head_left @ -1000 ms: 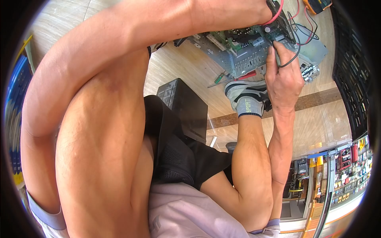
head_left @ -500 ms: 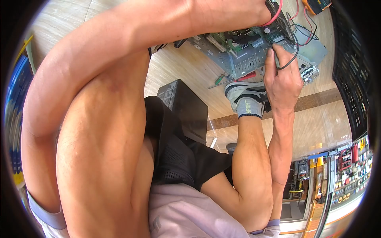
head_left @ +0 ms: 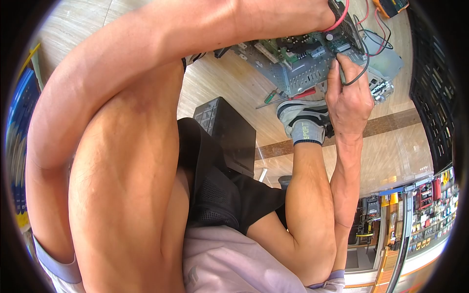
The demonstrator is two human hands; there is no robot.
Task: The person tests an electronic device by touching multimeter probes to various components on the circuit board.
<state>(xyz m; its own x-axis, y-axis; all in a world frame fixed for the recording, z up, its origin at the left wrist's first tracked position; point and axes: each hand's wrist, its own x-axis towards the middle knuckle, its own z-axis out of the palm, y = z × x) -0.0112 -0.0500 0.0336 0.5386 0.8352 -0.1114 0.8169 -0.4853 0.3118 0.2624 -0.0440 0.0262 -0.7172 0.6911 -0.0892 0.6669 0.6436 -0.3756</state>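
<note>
Right thumb and fingers pinch a black lead at the board.
I see the right hand (head_left: 348,100) closed on the black lead (head_left: 352,81), fingertips close over the edge of the green board (head_left: 334,45), which sits on a metal tray (head_left: 305,74). The left hand (head_left: 315,17) is partly cut off above, a red lead (head_left: 342,18) beside it; I can't tell its grip. Screwdrivers (head_left: 305,93) lie by the shoe (head_left: 298,111); an orange meter (head_left: 392,6) rests beyond.
</note>
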